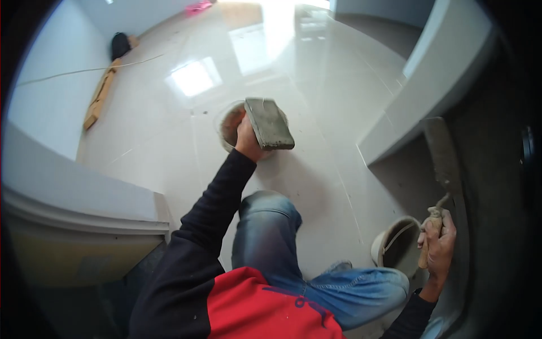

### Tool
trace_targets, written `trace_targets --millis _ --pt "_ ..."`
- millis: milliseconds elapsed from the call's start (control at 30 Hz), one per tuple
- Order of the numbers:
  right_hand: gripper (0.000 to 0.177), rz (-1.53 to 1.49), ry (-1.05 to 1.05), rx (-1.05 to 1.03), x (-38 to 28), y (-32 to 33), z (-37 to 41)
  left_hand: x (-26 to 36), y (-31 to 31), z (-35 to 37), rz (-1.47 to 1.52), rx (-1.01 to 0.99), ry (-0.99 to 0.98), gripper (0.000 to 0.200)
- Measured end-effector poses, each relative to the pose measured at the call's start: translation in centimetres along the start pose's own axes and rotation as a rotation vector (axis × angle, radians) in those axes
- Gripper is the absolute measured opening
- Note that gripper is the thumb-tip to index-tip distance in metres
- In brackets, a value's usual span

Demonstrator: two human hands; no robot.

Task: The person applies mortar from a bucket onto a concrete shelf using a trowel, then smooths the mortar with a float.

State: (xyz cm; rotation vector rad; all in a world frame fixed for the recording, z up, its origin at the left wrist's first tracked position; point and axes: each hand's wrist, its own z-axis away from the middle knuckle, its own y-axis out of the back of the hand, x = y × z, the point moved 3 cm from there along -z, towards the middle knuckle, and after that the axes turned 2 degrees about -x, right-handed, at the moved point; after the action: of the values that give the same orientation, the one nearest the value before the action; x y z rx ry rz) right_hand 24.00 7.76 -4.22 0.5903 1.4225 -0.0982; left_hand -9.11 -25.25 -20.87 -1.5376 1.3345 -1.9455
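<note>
My left hand point(247, 137) is stretched forward and closed around the side of a grey rectangular slab point(269, 123) with a rough, cement-like surface. The slab is held over a round bucket point(230, 123), hiding much of its opening. At the right, my right hand point(440, 248) grips the wooden handle of a trowel point(442, 148). Its long grey-smeared blade points away from me, close along the dark wall side. Beside that hand a second bucket point(379, 248) with a thin handle stands on the floor, partly covered by my knee.
Glossy pale floor tiles point(316, 186) reflect window light. On the left are a door frame point(161, 209) and a long cardboard piece point(100, 100) along the wall, with a dark bag point(119, 45) beyond. A white wall edge point(418, 107) juts out at the right.
</note>
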Motion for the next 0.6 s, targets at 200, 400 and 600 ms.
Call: trace_targets --millis 200,400,600 --pt "0.023 0.224 0.002 -0.264 -2.5 -8.7 -6.8 3.8 7.4 4.9 -0.207 0.288 -0.187 0.034" --pt "0.025 0.473 0.438 -0.551 -2.6 -19.3 -9.1 7.2 9.0 4.6 -0.017 0.533 -0.329 0.043" --pt "0.031 0.596 0.608 -0.531 -1.6 -22.3 -8.4 7.7 8.2 2.4 0.045 0.426 -0.278 0.043"
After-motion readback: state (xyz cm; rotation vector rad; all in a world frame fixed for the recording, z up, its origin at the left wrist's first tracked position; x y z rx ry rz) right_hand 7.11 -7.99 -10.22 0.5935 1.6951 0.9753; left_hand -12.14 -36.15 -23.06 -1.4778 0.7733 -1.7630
